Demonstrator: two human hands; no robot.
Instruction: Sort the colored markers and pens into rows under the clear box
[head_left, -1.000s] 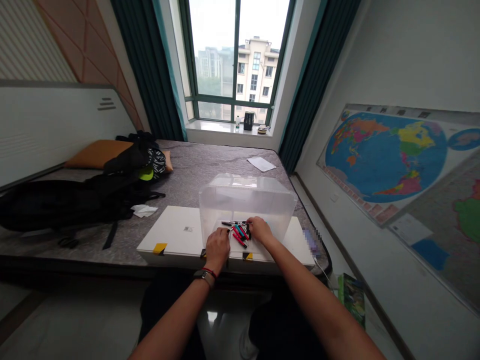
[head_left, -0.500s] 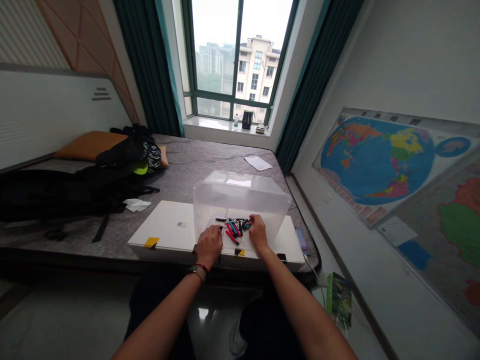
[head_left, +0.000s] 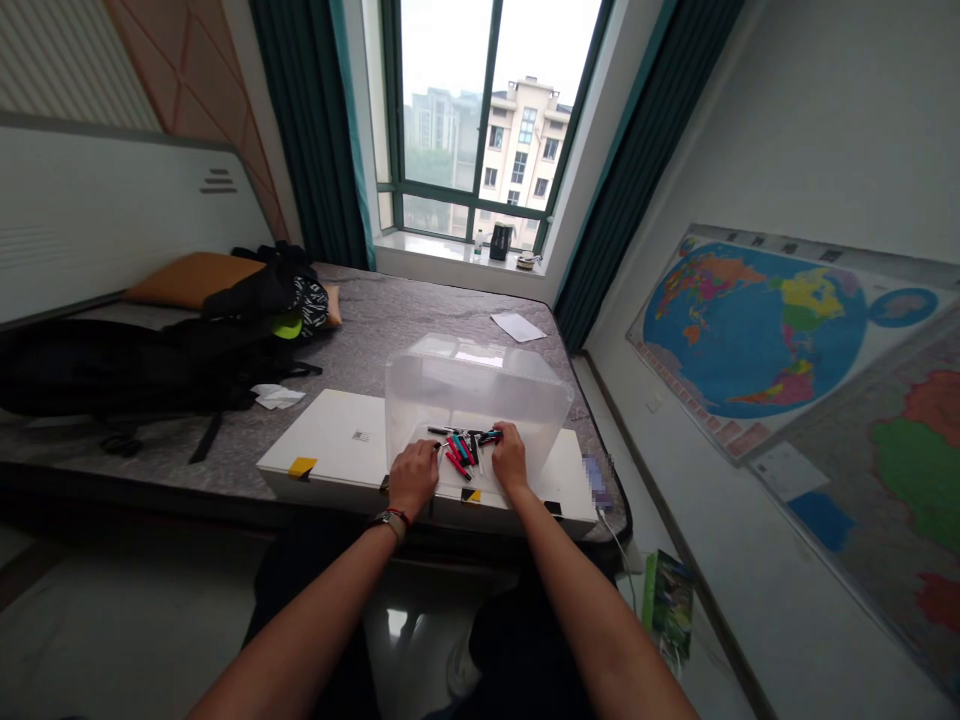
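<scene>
Several coloured pens [head_left: 460, 448], red, blue and black, lie in a loose heap on a flat white box [head_left: 334, 448] at the bed's near edge. My left hand [head_left: 414, 476] rests at the left side of the heap, fingers curled against the pens. On the right side of the heap my right hand [head_left: 510, 456] has its fingers bent round the pens there. A clear plastic bin [head_left: 474, 386] lies tipped on its side just behind the pens, with its opening facing me.
A grey mattress [head_left: 390, 325] holds a black bag [head_left: 120, 370], dark clothes, an orange pillow [head_left: 176, 280] and white papers [head_left: 517, 326]. World maps [head_left: 757, 320] lean on the right wall. A green packet [head_left: 667, 600] lies on the floor.
The view has shifted slightly. Both hands stay at the pen heap and have drawn a little closer to it, nudging the pens together.
</scene>
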